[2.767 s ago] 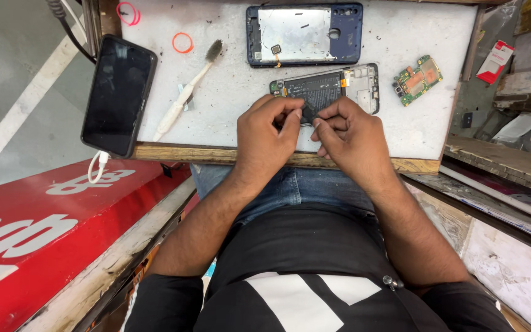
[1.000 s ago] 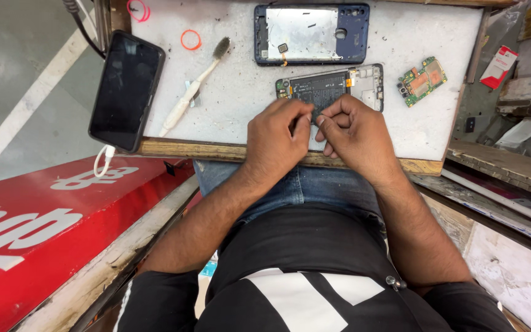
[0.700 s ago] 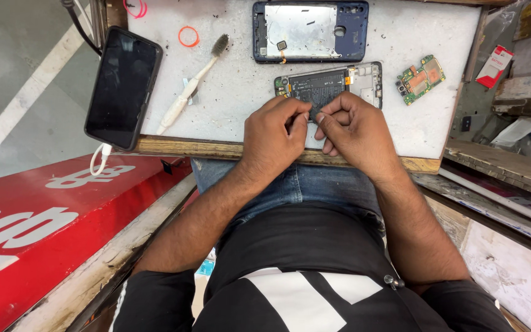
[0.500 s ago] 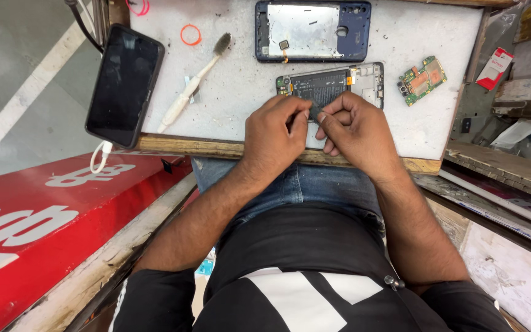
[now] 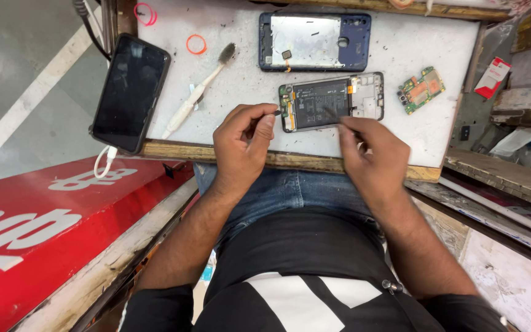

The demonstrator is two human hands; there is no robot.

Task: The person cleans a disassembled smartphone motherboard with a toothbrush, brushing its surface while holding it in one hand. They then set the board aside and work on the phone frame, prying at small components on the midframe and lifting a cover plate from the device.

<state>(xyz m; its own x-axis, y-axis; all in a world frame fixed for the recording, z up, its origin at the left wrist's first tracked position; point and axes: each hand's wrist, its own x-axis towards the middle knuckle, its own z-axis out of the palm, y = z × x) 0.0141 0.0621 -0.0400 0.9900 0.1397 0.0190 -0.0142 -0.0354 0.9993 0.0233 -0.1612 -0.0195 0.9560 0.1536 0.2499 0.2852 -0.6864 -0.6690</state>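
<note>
An opened phone (image 5: 332, 102) with its dark battery and green boards bare lies on the white work mat (image 5: 241, 74). My left hand (image 5: 241, 144) is just left of it, thumb and fingers pinched on a small dark part (image 5: 276, 113) at the phone's left edge. My right hand (image 5: 373, 157) rests below the phone's right half, its fingers closed on a thin dark tool (image 5: 330, 113) whose tip lies over the battery. A blue back cover (image 5: 314, 42) lies inside up behind the phone.
A loose green circuit board (image 5: 422, 90) sits right of the phone. To the left lie a toothbrush (image 5: 198, 98), an orange ring (image 5: 196, 44) and a black phone (image 5: 131, 92) on a white cable. A red sign (image 5: 44, 221) lies lower left; cluttered shelves stand right.
My hands were close together over the opened phone. They have drawn apart, the left one moving left, and more of the phone's inside shows.
</note>
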